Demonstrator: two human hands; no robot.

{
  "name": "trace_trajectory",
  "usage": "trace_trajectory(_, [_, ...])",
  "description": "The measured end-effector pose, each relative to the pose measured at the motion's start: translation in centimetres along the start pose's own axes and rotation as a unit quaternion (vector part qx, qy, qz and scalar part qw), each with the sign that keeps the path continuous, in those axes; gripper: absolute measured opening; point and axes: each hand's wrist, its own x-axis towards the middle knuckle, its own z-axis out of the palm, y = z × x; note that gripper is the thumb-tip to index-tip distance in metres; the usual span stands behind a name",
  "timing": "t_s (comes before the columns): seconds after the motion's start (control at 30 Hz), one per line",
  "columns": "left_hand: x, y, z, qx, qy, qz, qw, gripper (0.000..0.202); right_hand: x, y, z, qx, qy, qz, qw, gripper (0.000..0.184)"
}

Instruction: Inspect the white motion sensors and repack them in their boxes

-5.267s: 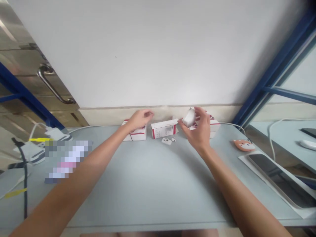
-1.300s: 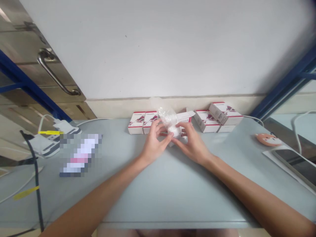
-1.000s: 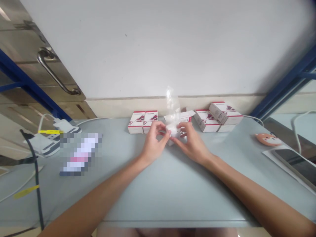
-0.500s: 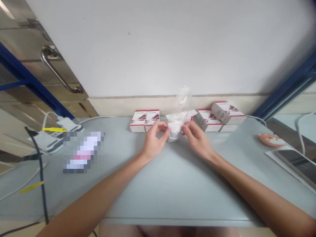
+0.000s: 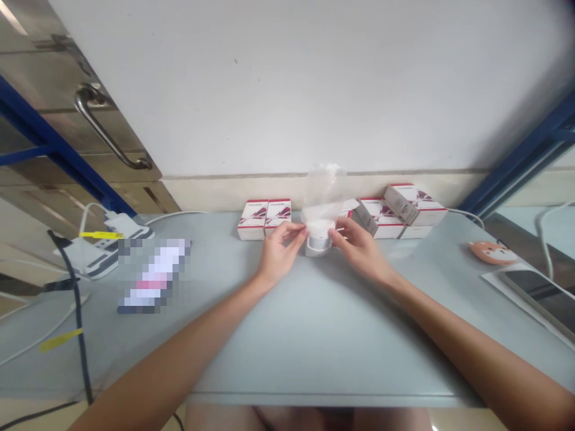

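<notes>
Head view, items from largest to smallest.

Wall (image 5: pixel 287 90): white, filling the upper part of the view, with a cream skirting strip (image 5: pixel 314 193) along its foot.
Desk (image 5: pixel 323 341): pale grey-blue, running across the lower part of the view.
Door (image 5: pixel 49 66): brushed steel, at upper left, with a curved steel handle (image 5: pixel 110 131).
Blue frame (image 5: pixel 523 158): at the right edge, with a matching length (image 5: pixel 49 149) at left.
Forearms (image 5: pixel 175 341): bare, reaching in from the bottom corners.
Boxes (image 5: pixel 264 219): white with red trim, a pair left of centre, against the skirting; a second group (image 5: pixel 381 227) to the right, with one box (image 5: pixel 415 203) lying tilted on top.
Phone (image 5: pixel 539 293): dark screen up, on a white sheet at right.
Blurred item (image 5: pixel 153 275): pixelated, too obscured to name, left of the hands.
Charger (image 5: pixel 101 257): white, at far left, with a black cable (image 5: pixel 78 323) and a yellow tag (image 5: pixel 101 235).
Fox pad (image 5: pixel 493 252): orange, fox-faced, near the phone.
Bag (image 5: pixel 326 191): clear plastic, standing up above the device.
Device (image 5: pixel 318 236): white, round, inside the bag's lower end, at the desk's centre, just in front of the boxes.
Left hand (image 5: pixel 281 254): fingers pinched on the bag's left side.
Right hand (image 5: pixel 359 254): half-curled, fingertips on the bag's right side.
</notes>
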Motion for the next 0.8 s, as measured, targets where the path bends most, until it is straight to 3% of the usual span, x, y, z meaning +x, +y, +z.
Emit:
trace_trajectory(0.13, [0.6,-0.2,-0.8,0.03,-0.037,0.015,0.999,0.028,0.2,-0.1,-0.8,-0.019,-0.037,-0.006,0.999,0.043])
trace_trajectory(0.37, [1.6,0.7,-3.2,0.101,-0.169,0.041,0.98,0.006,0.6,-0.6,-2.3,-0.103,-0.079,-0.015,0.991,0.036])
trace_trajectory(0.5, [1.4,1.5,-3.0,0.056,-0.181,-0.002,0.982,0.038,0.8,0.0,-2.8,-0.223,-0.074,-0.045,0.971,0.028])
trace_trajectory(0.63, [1.0,1.3,-2.2,0.036,-0.194,-0.042,0.979,0.041,0.6,0.5,-2.9,-0.253,-0.129,-0.076,0.956,0.024])
trace_trajectory(0.8, [0.7,0.3,-2.5,0.118,-0.259,-0.023,0.958,0.039,0.2,-0.1,-2.7,-0.219,-0.136,-0.07,0.964,0.05])
